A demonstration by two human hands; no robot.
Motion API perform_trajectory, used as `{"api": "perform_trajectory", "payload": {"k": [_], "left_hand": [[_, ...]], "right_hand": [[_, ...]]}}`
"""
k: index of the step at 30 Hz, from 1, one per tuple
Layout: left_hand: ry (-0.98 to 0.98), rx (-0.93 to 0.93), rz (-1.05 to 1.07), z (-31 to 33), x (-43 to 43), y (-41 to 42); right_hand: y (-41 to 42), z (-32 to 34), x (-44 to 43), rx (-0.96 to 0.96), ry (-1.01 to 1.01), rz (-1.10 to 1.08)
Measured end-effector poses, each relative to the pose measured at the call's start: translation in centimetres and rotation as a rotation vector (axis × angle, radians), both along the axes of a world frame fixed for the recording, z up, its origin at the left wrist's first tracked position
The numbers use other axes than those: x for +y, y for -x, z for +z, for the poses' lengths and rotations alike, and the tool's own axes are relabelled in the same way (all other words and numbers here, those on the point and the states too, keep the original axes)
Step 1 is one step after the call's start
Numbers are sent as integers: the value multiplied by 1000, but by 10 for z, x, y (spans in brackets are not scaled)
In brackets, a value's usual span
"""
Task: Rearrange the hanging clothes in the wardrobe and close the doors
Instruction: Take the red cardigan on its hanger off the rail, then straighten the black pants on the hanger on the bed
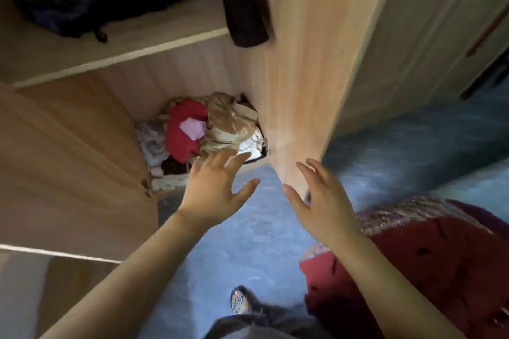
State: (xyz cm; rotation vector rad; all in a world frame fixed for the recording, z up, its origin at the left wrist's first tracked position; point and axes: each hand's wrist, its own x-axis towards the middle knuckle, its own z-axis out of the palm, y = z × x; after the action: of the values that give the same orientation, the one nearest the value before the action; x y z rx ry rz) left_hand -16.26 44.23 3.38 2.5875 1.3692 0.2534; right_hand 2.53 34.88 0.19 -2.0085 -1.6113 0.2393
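Observation:
The wooden wardrobe stands open in front of me. Its right door (pixel 305 69) swings out toward me, edge on. My right hand (pixel 319 198) lies flat with straight fingers against the door's lower edge. My left hand (pixel 217 190) is spread open in the air in front of the wardrobe's bottom compartment, touching nothing. The left door (pixel 68 162) juts out at the lower left. Dark hanging clothes (pixel 245 0) dangle at the top, one black piece beside the right door. A heap of loose clothes (pixel 203 129), red, pink and beige, fills the bottom compartment.
A wooden shelf (pixel 115 47) crosses the wardrobe under the hanging clothes. A red patterned cloth (pixel 427 264) covers something low at my right. My sandalled foot (pixel 242 300) stands on the grey floor (pixel 248 242). A second closed wardrobe door (pixel 429 25) is at the right.

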Motion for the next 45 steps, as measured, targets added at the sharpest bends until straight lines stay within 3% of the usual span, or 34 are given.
{"api": "perform_trajectory", "payload": {"k": [13, 25, 36, 45], "left_hand": [[-353, -86, 267, 129, 176, 151], [-619, -221, 256, 278, 405, 150], [-766, -284, 154, 420, 617, 113], [-823, -509, -132, 535, 731, 22]], "right_hand": [[127, 158, 242, -222, -313, 290], [139, 324, 480, -292, -605, 328], [89, 495, 653, -692, -770, 165], [38, 653, 697, -982, -945, -234]]}}
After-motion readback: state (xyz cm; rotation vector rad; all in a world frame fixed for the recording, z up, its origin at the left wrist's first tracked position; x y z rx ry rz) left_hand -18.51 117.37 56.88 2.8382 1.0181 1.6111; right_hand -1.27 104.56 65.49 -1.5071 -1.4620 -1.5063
